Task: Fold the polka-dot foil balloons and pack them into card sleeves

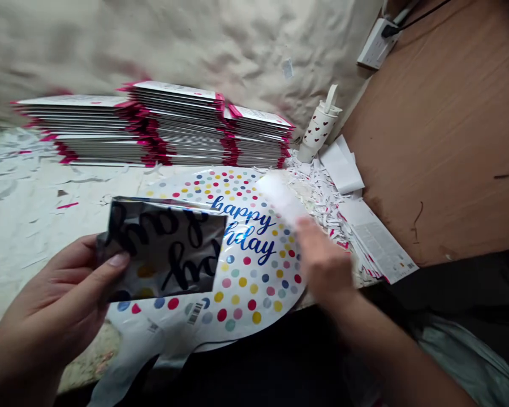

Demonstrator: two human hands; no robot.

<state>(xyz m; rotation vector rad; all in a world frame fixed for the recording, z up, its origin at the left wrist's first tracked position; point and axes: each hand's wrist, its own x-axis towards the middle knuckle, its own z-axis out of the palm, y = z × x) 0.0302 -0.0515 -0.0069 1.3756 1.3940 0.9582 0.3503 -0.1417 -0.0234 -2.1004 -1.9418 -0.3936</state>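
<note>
My left hand [72, 288] grips a folded foil balloon [169, 254] at its left end, thumb on top. Its grey face shows dark lettering turned the wrong way round. Under it a flat round balloon [237, 297] with coloured dots and blue "happy" lettering lies on the table, its tail hanging toward me over the front edge. My right hand [326, 260], smeared by motion, is closed over the right side of the dotted balloon. From its fingers a blank white piece of paper [282, 200] sticks out to the upper left; its lower end is hidden.
Three stacks of white-and-pink flat packets [186, 124] stand along the back wall. A white tumbler with hearts [320, 130] is right of them. Paper shreds [309, 186] and printed sheets [379, 243] lie beside a brown board [441, 141]. A power strip [377, 45] hangs above.
</note>
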